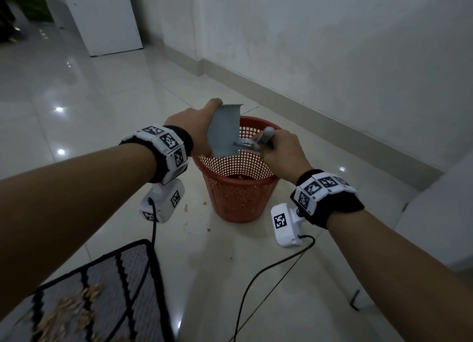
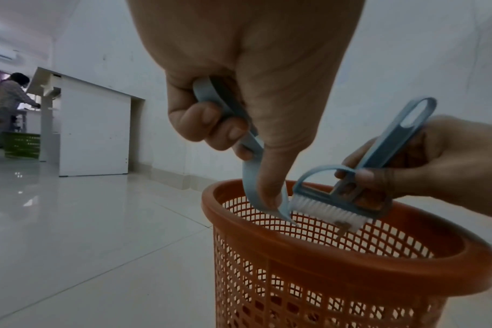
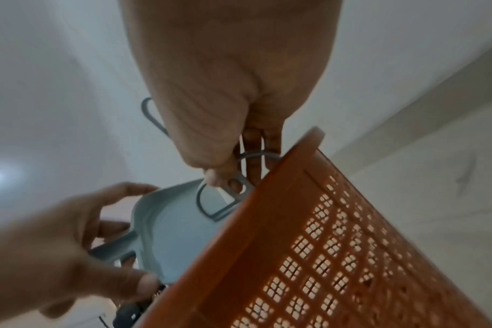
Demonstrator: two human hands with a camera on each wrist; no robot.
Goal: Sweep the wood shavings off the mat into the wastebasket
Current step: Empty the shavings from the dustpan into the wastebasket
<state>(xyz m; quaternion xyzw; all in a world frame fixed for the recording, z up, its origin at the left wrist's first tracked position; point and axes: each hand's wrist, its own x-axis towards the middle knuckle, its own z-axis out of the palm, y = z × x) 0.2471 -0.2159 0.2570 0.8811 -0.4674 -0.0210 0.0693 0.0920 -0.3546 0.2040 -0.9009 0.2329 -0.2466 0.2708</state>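
My left hand [image 1: 197, 126] grips the handle of a small blue dustpan [image 1: 224, 131], tilted steeply with its lip down over the orange mesh wastebasket [image 1: 240, 190]. My right hand [image 1: 279, 149] holds a small blue brush [image 2: 348, 195] by its handle, its white bristles against the dustpan's lip [image 2: 284, 210] just above the basket rim [image 2: 337, 250]. The dustpan [image 3: 171, 239] and basket wall [image 3: 323, 255] also show in the right wrist view. Some shavings lie in the basket's bottom. A grey mat with black border [image 1: 107, 290] at the lower left carries a pile of wood shavings [image 1: 74, 311].
Loose shavings [image 1: 186, 208] lie on the glossy white tile floor left of the basket. Black cables [image 1: 256, 285] trail across the floor near me. A wall with a skirting runs behind the basket. A white cabinet [image 1: 110, 16] stands far left; a person [image 2: 9, 95] works beyond it.
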